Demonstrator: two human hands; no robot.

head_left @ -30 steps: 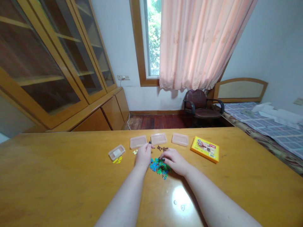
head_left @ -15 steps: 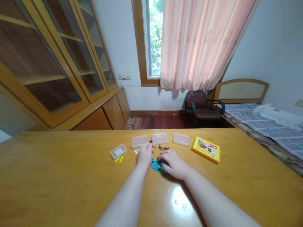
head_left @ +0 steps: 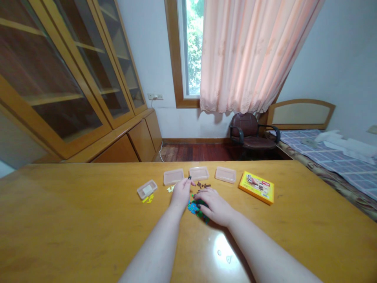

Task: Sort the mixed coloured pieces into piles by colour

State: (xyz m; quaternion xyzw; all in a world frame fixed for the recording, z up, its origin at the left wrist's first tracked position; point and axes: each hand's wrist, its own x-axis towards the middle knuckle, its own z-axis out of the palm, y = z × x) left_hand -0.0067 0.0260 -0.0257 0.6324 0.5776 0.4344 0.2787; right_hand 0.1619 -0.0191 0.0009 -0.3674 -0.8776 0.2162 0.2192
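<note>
Blue and green bits [head_left: 193,208] on the table [head_left: 88,224] are partly covered, in the head view, by the bent right hand [head_left: 216,208]. Brown bits [head_left: 207,186] are seen near the curled left hand [head_left: 180,195]. Whether anything is held cannot be told.

Daylight fills the window [head_left: 194,51] ahead of you, a pink curtain [head_left: 247,55] hanging beside it before a white wall [head_left: 184,124]. A glass-doored cabinet [head_left: 81,76] lines your left; beyond your wooden table [head_left: 73,220], reddish floorboards [head_left: 203,151] meet a brown armchair [head_left: 245,125] and, farther right, a bed [head_left: 324,159].
</note>
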